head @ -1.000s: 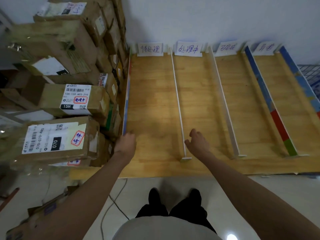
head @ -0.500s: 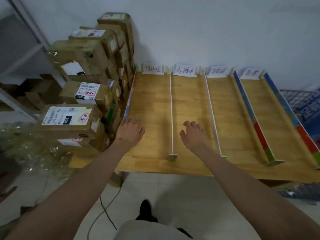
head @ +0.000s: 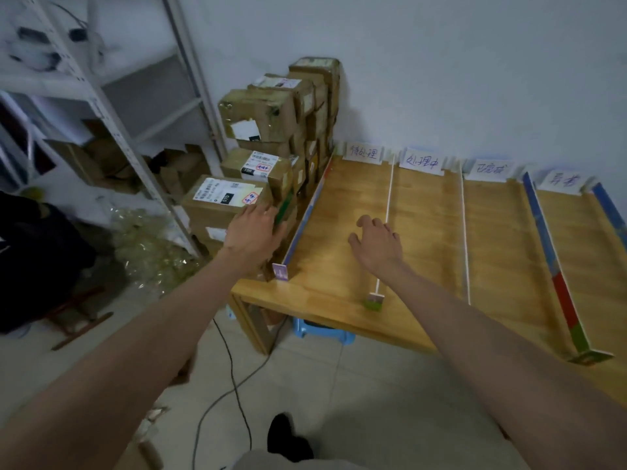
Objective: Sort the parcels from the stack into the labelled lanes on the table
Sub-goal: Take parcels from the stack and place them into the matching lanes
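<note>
Head view: no lane on the table (head: 325, 300) holds a parcel yet, so all sorting remains. The stack (head: 271, 147) stands left of the table. The left hand (head: 252, 232) reaches, fingers straight, to the nearest parcel (head: 217, 201); the right hand (head: 376, 245) hovers relaxed, holding nothing.

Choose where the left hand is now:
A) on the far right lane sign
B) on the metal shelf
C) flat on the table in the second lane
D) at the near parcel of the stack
D: the left hand reaches the near parcel, fingers beside its red-marked sticker.
</note>
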Motion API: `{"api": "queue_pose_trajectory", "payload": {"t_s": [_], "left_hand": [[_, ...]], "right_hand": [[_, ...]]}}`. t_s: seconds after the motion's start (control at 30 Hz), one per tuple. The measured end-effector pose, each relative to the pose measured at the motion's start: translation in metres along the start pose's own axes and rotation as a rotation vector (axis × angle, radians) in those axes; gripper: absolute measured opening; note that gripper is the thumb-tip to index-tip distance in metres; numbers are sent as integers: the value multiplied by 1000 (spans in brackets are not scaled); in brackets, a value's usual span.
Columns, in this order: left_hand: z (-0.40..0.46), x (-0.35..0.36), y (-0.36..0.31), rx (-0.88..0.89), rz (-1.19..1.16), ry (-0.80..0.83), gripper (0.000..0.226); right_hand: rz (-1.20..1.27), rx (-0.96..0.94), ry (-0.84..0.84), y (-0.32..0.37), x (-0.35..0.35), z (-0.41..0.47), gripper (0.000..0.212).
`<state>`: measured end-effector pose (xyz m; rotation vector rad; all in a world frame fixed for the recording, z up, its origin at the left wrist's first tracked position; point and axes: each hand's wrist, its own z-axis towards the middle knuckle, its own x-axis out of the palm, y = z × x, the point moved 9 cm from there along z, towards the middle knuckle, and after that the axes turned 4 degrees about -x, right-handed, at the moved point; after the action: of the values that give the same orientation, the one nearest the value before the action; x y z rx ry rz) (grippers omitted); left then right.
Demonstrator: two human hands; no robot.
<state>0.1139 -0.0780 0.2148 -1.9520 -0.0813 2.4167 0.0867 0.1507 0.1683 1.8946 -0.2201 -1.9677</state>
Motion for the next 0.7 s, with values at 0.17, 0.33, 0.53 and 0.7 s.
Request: {"api": "queue_pose_trajectory", "payload": {"t_s": [0.17,0.33,0.53,0.7], "left_hand": [[13,-16,69,-85,20,4,46],[43,-24,146,-219,-29,-18,50],[71,13,224,-424,-229,111,68],[77,47,244,-478,-380,196,78]], "right_hand": [[26,-50,12,56,10,24,39],[153,-23,12,108,25,58,36],[429,159,131,151,77,98,52],[554,254,196,168,111,117,62]]}}
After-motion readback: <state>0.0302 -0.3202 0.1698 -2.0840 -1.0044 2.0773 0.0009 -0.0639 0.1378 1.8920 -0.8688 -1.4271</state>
